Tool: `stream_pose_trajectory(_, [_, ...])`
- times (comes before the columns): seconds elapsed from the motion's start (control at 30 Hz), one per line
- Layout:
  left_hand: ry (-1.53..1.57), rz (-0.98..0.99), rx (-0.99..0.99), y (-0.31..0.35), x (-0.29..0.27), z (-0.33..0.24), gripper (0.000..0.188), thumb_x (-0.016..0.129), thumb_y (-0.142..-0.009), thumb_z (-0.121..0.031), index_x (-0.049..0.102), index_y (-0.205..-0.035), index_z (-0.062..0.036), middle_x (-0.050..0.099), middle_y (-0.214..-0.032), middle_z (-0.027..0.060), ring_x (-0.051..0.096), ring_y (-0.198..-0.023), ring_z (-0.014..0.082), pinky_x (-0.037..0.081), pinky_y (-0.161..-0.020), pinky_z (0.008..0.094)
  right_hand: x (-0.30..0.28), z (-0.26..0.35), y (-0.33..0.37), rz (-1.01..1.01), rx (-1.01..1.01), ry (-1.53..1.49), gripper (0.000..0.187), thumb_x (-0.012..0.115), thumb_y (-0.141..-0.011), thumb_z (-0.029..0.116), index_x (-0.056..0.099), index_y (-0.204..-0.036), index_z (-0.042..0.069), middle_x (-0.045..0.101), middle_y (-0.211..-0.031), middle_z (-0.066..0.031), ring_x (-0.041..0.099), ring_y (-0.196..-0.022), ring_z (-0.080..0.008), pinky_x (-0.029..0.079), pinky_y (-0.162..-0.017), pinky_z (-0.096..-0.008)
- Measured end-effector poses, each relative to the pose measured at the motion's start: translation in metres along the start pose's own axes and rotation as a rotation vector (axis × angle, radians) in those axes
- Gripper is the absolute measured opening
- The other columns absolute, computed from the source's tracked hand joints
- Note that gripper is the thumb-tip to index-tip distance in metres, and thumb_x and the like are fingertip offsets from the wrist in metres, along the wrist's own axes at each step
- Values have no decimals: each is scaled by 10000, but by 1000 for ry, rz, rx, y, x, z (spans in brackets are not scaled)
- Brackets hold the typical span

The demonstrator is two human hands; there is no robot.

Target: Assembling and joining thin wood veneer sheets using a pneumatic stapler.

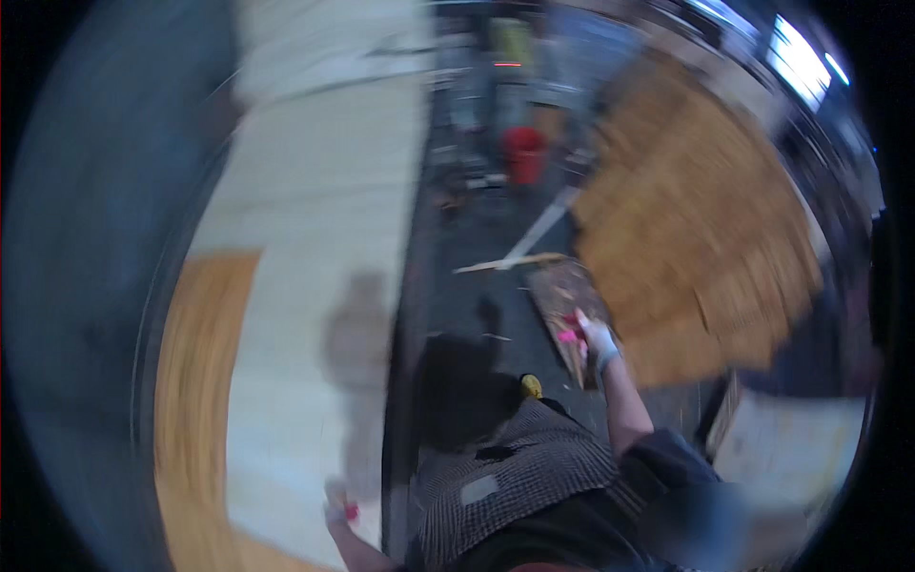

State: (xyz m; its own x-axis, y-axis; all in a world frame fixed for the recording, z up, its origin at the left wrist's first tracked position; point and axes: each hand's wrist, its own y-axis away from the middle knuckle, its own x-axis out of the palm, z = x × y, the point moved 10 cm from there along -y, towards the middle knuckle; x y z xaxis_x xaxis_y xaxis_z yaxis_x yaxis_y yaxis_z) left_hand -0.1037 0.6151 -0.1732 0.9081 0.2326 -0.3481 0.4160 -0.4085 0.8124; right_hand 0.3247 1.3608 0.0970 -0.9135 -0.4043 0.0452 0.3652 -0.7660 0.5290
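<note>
The two hands were well apart, one on each side of the person's body. The left hand (pixel 335 505) was at the near end of a long pale sheet (pixel 305 219), close to its right edge. The hand was blurred; contact with the sheet and any grip could not be determined. The right hand (pixel 596 340), with a white covering and pink at the fingertips, extended over a dark brown board (pixel 562 297), next to the near left edge of a stack of brown veneer sheets (pixel 696 219). Whether its fingers were closed on anything could not be determined.

The pale sheet ran from near to far on the left. An orange-brown wood-grain sheet (pixel 195 372) bordered its left side and near end. The veneer stack occupied the right, its sheets overlapping unevenly along the near edge.

A thin wood strip (pixel 505 264) and a pale strip (pixel 540 229) met just beyond the brown board. A red bucket (pixel 524 155) stood farther away. A whitish panel (pixel 791 448) was positioned at the near right. The person wore a checked apron (pixel 534 453) and a yellow shoe (pixel 531 386).
</note>
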Motion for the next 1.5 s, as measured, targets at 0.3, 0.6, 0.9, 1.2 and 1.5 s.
stream_pose_trajectory(0.3, [333,153,-211,-77,186,-267,381,558,-836,-349,538,-1097,-71,572,-826,86,530,-692,214,455,-604,336,-434,1,94,-667,-155,-381,523,424,-912,528,550,-1176,95,672,-817,-119,411,-377,-73,366,-350,-227])
stream_pose_trajectory(0.6, [351,174,-124,-93,437,-427,446,593,-835,-134,480,-1257,-45,567,-1104,101,512,-978,223,446,-821,352,-807,136,164,-1204,-770,-301,559,418,-915,542,652,-828,42,660,-722,-65,546,-562,-106,412,-525,-224])
stream_pose_trajectory(0.9, [-274,314,71,-110,553,-613,469,611,-840,-277,483,-1227,-45,581,-1117,104,554,-955,234,465,-809,357,-918,231,121,-1393,-1250,-305,620,348,-919,581,563,-657,62,605,-651,-82,519,-572,-155,446,-613,-304])
stream_pose_trajectory(1.2, [-729,397,206,-139,498,-566,430,657,-773,-357,585,-1052,-39,645,-977,79,602,-874,218,487,-778,323,-846,154,-30,-852,-898,-762,647,372,-880,635,542,-1151,72,616,-933,-41,354,-467,-81,310,-411,-240])
stream_pose_trajectory(1.5, [-554,111,357,-103,524,-770,430,650,-800,-333,581,-1120,-53,657,-1017,100,610,-907,193,481,-807,328,-786,202,-30,-1267,-30,548,277,653,-749,270,586,-819,10,619,-562,-89,587,-444,-155,477,-456,-301])
